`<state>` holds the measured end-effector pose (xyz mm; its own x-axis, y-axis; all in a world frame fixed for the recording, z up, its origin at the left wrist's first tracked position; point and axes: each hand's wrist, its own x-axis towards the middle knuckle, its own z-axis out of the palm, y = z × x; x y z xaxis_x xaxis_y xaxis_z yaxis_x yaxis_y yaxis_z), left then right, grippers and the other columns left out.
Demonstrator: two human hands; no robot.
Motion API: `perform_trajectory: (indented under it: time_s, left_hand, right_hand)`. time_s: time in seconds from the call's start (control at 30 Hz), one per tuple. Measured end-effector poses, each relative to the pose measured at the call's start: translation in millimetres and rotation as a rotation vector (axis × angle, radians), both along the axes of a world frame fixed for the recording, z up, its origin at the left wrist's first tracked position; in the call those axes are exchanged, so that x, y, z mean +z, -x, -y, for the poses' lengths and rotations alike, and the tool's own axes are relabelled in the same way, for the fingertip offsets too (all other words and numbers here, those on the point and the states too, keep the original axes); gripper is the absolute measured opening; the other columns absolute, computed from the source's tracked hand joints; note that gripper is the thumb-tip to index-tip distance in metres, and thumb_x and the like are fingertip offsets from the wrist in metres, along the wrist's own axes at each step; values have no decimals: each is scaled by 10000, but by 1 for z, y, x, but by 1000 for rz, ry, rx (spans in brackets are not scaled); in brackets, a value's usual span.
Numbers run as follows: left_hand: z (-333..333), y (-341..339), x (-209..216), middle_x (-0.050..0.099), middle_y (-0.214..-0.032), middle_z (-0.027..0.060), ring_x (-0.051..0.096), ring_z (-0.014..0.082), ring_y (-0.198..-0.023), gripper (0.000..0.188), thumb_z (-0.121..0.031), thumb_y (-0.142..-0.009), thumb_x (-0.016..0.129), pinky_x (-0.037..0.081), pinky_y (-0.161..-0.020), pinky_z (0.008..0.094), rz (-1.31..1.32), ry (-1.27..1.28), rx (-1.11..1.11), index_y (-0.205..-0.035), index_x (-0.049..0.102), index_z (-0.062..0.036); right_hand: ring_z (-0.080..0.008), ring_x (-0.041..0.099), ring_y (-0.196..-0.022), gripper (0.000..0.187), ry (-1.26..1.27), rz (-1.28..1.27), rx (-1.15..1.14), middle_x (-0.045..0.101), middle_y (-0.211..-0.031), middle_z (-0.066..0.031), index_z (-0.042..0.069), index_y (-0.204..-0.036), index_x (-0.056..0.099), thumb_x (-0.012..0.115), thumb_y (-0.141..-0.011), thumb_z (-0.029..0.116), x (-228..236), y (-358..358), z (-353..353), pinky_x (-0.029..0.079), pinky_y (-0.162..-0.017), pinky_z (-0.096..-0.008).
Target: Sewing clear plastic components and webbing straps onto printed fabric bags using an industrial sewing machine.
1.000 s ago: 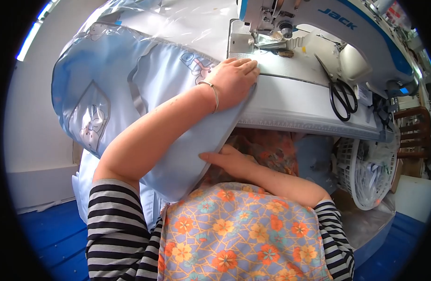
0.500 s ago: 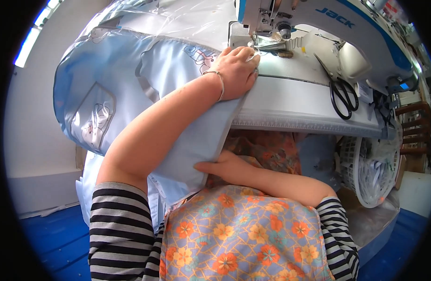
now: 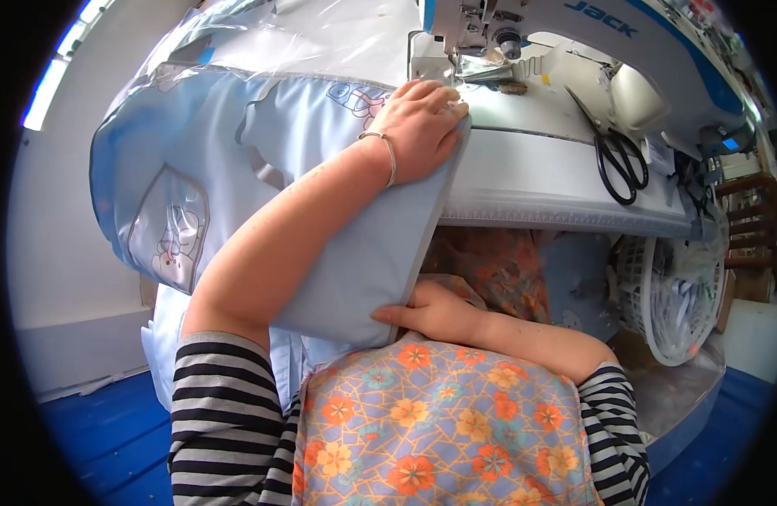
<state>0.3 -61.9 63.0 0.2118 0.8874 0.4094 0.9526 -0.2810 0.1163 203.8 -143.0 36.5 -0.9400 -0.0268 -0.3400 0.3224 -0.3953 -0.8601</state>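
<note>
A light blue, shiny fabric piece (image 3: 346, 270) with cartoon prints and grey edging spreads over the left of the sewing table and hangs down toward my lap. My left hand (image 3: 418, 126) lies on it, palm down with fingers stretched out, by its right edge just in front of the sewing machine (image 3: 574, 21). Lower down, my right hand (image 3: 439, 312) pinches the hanging edge, thumb on top; its other fingers are hidden beneath the fabric. The machine's presser foot area (image 3: 456, 72) sits just beyond my left fingertips.
Black-handled scissors (image 3: 620, 164) lie on the table to the right. A ruler strip (image 3: 532, 215) runs along the table's front edge. A white plastic basket (image 3: 658, 295) holding clear plastic stands lower right. Clear plastic film (image 3: 321, 34) lies at the back left.
The fabric's hanging edge has shifted to the right, along with my right hand, which has also moved slightly down. My left hand stays on the fabric near the machine.
</note>
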Motion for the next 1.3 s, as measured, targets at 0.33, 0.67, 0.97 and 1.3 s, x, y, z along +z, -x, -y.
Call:
perform_trajectory:
  time_s: [0.33,0.67,0.97,1.3]
  left_hand:
    - [-3,-8,10,620,-1152,74,560,243,-1113,356,-184,-903,544,477,-909,384,-91,146,64,-1225,607,-47]
    - [-18,-2,8,614,-1232,128,573,274,-1132,367,-171,-934,483,464,-988,357,-196,185,121,-1244,573,4]
    - [-31,2,9,607,-1174,114,587,270,-1110,341,-160,-911,506,494,-946,368,-193,192,179,-1205,598,-14]
    - [-33,10,0,599,-1210,122,567,293,-1146,308,-165,-884,532,477,-971,385,26,101,123,-1144,615,-21]
  right_hand:
    - [-166,575,-1114,392,59,72,-21,642,-1215,-89,-10,-1291,569,602,-967,208,-2,3,1,452,-977,-302]
    - [-111,603,-978,330,-8,105,-109,676,-1103,-53,-4,-1216,626,578,-981,222,15,11,-10,498,-844,-269]
    - [-104,600,-845,321,29,194,-219,662,-1016,-38,13,-1229,583,582,-971,203,15,6,-16,500,-715,-253]
    - [-61,572,-822,353,191,103,-369,634,-1050,6,54,-1292,519,602,-961,146,19,-17,-25,466,-642,-205]
